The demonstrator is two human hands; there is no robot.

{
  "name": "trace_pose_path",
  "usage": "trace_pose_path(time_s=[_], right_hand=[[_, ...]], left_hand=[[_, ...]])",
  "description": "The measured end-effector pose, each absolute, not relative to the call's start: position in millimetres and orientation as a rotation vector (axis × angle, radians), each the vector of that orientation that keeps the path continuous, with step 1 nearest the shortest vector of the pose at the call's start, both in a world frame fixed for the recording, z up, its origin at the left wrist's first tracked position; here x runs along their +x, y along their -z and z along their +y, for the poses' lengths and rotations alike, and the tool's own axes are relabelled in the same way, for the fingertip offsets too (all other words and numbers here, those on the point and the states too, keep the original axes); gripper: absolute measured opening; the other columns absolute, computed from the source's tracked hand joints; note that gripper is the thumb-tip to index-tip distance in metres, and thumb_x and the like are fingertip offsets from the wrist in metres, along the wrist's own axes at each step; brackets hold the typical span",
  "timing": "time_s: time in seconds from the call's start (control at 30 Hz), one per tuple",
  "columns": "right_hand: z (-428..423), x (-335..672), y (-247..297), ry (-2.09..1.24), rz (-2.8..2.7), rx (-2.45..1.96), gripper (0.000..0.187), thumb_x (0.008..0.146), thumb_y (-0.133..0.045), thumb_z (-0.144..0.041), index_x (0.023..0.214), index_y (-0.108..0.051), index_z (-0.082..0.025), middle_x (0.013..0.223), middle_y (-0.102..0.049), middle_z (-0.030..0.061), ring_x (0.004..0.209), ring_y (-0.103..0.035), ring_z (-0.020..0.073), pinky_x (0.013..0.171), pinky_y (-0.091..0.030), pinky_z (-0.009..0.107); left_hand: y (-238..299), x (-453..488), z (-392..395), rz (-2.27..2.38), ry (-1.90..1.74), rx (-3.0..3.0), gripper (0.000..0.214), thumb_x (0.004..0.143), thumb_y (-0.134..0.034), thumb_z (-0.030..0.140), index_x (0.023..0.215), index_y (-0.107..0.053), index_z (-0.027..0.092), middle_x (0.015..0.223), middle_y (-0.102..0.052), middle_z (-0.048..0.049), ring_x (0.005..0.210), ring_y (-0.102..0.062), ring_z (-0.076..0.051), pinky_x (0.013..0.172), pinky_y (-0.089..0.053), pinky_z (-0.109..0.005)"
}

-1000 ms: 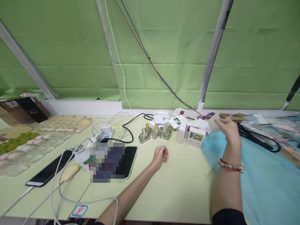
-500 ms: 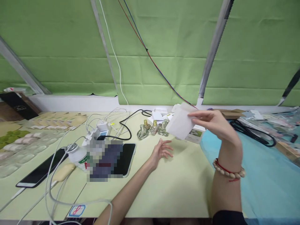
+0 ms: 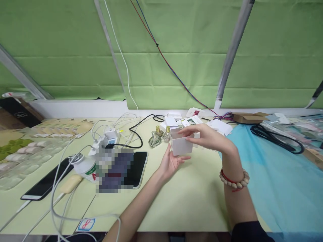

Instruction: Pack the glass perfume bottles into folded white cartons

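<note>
A small white paper box (image 3: pixel 182 146), its top standing open, is held a little above the table. My right hand (image 3: pixel 202 134) pinches its upper rim, fingers at the far side and thumb at the front. Under the box's lower left, my left hand (image 3: pixel 171 165) is palm up with its fingers spread; the thumb is at the box's left side, and whether the palm bears any weight I cannot tell. Just behind stand several glass perfume bottles (image 3: pixel 154 140) with gold or clear caps, partly hidden by the box and right hand.
White cartons and papers (image 3: pixel 174 118) lie at the back. On the left are a phone (image 3: pixel 137 169), a white bottle (image 3: pixel 84 166) on its side, a power strip (image 3: pixel 107 139) and loose white cables. Blue cloth (image 3: pixel 267 181) covers the right side, with a coiled black cable (image 3: pixel 277 137).
My right hand has moved left and down with the white carton, which looked flat before and now stands opened as a box. My left hand is now right beneath it.
</note>
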State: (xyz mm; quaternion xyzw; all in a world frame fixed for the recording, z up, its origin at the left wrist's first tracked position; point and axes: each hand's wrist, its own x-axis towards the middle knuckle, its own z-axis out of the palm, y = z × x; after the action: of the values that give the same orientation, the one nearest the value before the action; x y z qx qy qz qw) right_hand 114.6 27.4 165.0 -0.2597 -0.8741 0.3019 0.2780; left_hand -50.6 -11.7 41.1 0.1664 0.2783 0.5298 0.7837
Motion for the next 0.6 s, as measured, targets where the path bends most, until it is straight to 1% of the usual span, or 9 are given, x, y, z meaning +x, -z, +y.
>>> trace_pose_path(time_s=[0.1,0.2,0.27,0.33,0.37,0.43,0.5,0.6], right_hand=[[26.5,117.9,-165.8,-0.747,-2.323,-0.714,0.029,0.080,-0.056,-0.017,0.106,-0.067,-0.021,0.099,-0.069,0.0035,0.090,-0.066,0.0161,0.080,-0.055,0.030],[27.5,119.5,-164.1,-0.595,-2.295,-0.715,0.033,0.080,-0.059,-0.021,0.113,-0.064,-0.025,0.106,-0.064,0.0039,0.099,-0.061,0.0179,0.086,-0.053,0.034],[29.3,119.6,-161.5,-0.486,-2.268,-0.745,0.045,0.078,-0.064,-0.026,0.122,-0.058,-0.028,0.112,-0.057,0.0044,0.105,-0.057,0.0194,0.090,-0.051,0.036],[30.5,119.0,-159.1,-0.440,-2.252,-0.804,0.060,0.074,-0.069,-0.033,0.131,-0.050,-0.030,0.116,-0.051,0.0052,0.109,-0.054,0.0206,0.092,-0.050,0.037],[30.5,118.6,-158.3,-0.451,-2.253,-0.839,0.066,0.072,-0.070,-0.036,0.134,-0.046,-0.030,0.118,-0.049,0.0056,0.109,-0.053,0.0211,0.091,-0.050,0.037],[28.9,117.4,-158.2,-0.541,-2.282,-0.918,0.071,0.073,-0.069,-0.042,0.137,-0.041,-0.031,0.124,-0.047,0.0069,0.111,-0.053,0.0224,0.089,-0.051,0.037],[26.1,116.0,-159.4,-0.667,-2.318,-1.005,0.069,0.075,-0.065,-0.047,0.138,-0.040,-0.031,0.131,-0.046,0.0080,0.114,-0.051,0.0241,0.089,-0.050,0.038],[23.2,113.3,-160.7,-0.787,-2.363,-1.072,0.067,0.077,-0.063,-0.048,0.137,-0.040,-0.029,0.136,-0.045,0.0079,0.119,-0.049,0.0256,0.096,-0.045,0.039]], left_hand=[[-44.2,-50.0,-12.2,0.551,-1.137,0.313,0.055,0.095,-0.032,0.043,0.140,-0.032,0.011,0.116,-0.062,-0.0181,0.088,-0.069,-0.024,0.058,-0.057,-0.022],[-43.0,-50.3,-11.2,0.521,-1.147,0.250,0.053,0.097,-0.030,0.040,0.144,-0.027,0.015,0.122,-0.060,-0.0159,0.092,-0.068,-0.022,0.062,-0.058,-0.022],[-40.8,-51.1,-10.1,0.505,-1.173,0.233,0.054,0.096,-0.031,0.040,0.145,-0.025,0.018,0.127,-0.058,-0.0153,0.096,-0.067,-0.022,0.066,-0.059,-0.022],[-38.6,-51.9,-9.3,0.497,-1.196,0.232,0.055,0.095,-0.033,0.041,0.146,-0.024,0.020,0.128,-0.057,-0.0154,0.100,-0.066,-0.022,0.071,-0.059,-0.024],[-37.8,-52.1,-9.1,0.491,-1.204,0.231,0.056,0.095,-0.035,0.041,0.146,-0.023,0.020,0.127,-0.057,-0.0156,0.101,-0.066,-0.022,0.073,-0.059,-0.024],[-37.1,-51.7,-9.1,0.467,-1.211,0.227,0.057,0.095,-0.036,0.040,0.145,-0.025,0.017,0.123,-0.060,-0.0162,0.103,-0.065,-0.022,0.075,-0.058,-0.024],[-37.3,-50.7,-9.3,0.449,-1.211,0.218,0.056,0.095,-0.037,0.039,0.144,-0.029,0.013,0.119,-0.063,-0.0168,0.103,-0.065,-0.023,0.075,-0.058,-0.024],[-38.1,-49.4,-9.0,0.468,-1.247,0.181,0.053,0.095,-0.039,0.034,0.143,-0.031,0.011,0.113,-0.065,-0.0160,0.099,-0.067,-0.022,0.076,-0.058,-0.023]])
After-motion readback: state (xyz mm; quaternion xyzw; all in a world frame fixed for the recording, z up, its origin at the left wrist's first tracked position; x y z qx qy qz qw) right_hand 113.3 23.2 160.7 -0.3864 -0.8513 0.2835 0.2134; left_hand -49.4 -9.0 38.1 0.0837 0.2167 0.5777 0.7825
